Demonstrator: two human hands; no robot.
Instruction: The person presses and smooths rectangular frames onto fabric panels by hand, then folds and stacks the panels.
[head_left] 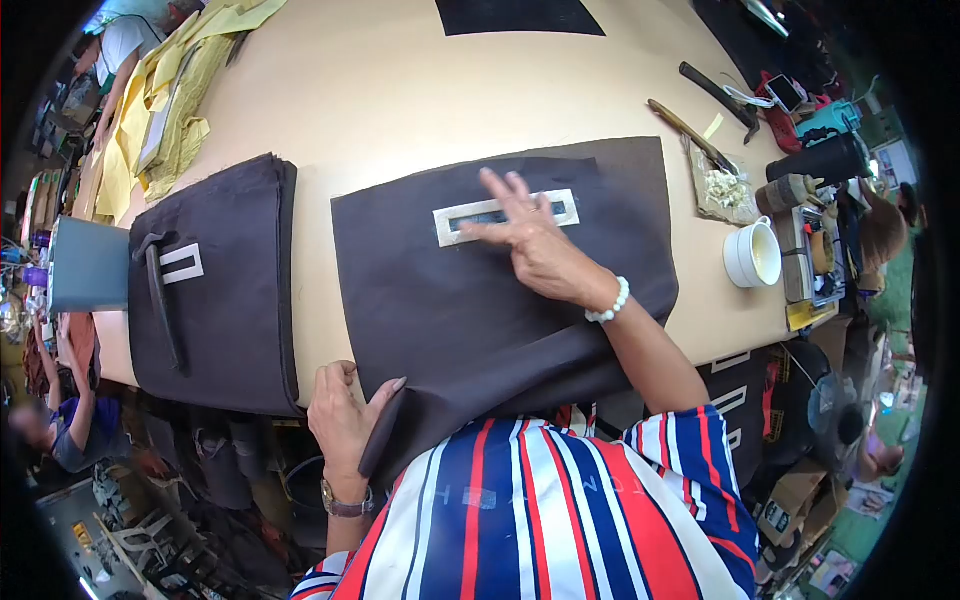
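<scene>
A dark brown fabric panel (430, 310) lies on the table, its near edge bunched and hanging towards my body. On its upper part is a white rectangular frame (446, 229) with a slot in the middle. My right hand (545, 250), with a beaded bracelet at the wrist, rests over this frame, fingers spread and touching it or just above it. At the panel's near left corner my left hand (342, 415) is closed on the fabric edge, thumb against the cloth; the fold partly hides its grip.
Left, a stack of dark panels (230, 330) bears a hammer (160, 300). Yellow cloth (185, 120) lies at far left. On the right are a white mug (752, 254), a brush (690, 135), another hammer (720, 100) and a tool tray (815, 260). Other people are at left.
</scene>
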